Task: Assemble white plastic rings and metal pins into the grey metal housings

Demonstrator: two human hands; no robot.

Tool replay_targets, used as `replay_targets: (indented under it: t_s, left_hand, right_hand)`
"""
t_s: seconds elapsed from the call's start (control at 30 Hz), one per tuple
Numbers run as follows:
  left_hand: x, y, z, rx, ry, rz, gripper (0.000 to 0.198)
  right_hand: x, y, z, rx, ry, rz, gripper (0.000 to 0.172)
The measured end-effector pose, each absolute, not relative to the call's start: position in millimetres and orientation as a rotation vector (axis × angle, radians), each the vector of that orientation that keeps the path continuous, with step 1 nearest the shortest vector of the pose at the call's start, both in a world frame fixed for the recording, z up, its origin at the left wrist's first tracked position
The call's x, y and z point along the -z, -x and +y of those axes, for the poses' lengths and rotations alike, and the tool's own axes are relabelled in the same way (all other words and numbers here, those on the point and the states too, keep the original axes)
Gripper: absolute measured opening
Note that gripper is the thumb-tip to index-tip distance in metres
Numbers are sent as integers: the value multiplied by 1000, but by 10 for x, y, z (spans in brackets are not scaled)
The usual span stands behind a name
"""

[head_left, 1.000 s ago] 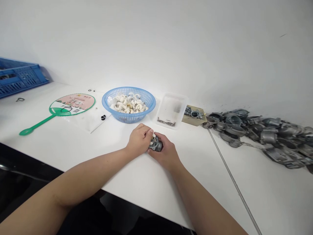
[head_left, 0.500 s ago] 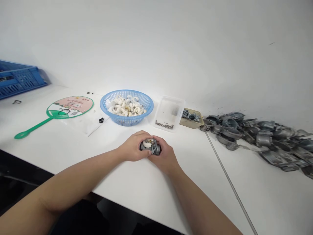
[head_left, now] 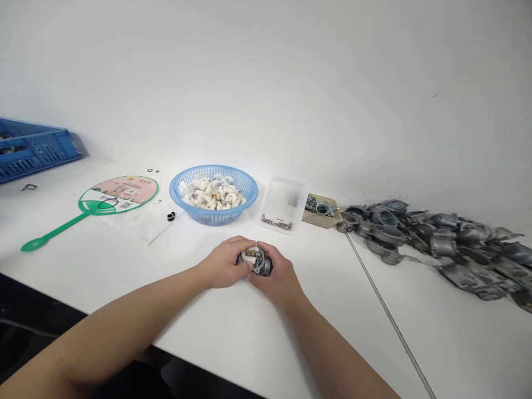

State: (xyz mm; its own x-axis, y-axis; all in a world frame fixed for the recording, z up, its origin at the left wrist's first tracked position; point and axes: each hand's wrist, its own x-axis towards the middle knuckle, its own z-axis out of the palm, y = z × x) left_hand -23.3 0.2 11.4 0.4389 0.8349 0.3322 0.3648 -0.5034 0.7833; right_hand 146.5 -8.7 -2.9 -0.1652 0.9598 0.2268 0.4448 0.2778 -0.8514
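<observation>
A grey metal carburetor body (head_left: 261,265) is held between my two hands over the white table, its open side facing up. Inside it sits a white curved float (head_left: 248,257), with some brass-coloured parts beside it. My left hand (head_left: 228,262) wraps the left side, thumb at the near rim by the float. Around the right side close the fingers of my right hand (head_left: 279,277). My palms and fingers hide much of the body. Just beyond stands a blue basket (head_left: 214,217) full of white floats (head_left: 211,194).
A clear plastic box (head_left: 285,194) holds thin metal pins. Beside it is a small carton (head_left: 320,219) of metal parts. Carburetor bodies (head_left: 444,244) are heaped at right, near a thin rod (head_left: 386,310). A green-handled fan (head_left: 120,194) and blue crate (head_left: 37,152) are at left.
The whole view has shifted, so the table's things appear slightly lower. My hands keep their hold on the carburetor body; the left thumb has drawn back slightly, exposing more of its inside.
</observation>
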Motion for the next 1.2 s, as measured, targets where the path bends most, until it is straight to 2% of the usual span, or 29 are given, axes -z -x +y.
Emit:
replay_targets:
  t_s: [0.43, 0.93, 1.2]
  left_hand:
    - [49, 147, 72, -993, -1510, 895, 40]
    - [53, 122, 84, -1015, -1433, 863, 38]
    - [77, 121, 92, -1025, -1365, 802, 39]
  right_hand:
    - [0, -1488, -96, -855, 1298, -1752, 57]
    - [22, -1506, -91, -914, 1300, -1709, 64]
    - [82, -1587, -60, -928, 1241, -1774, 73]
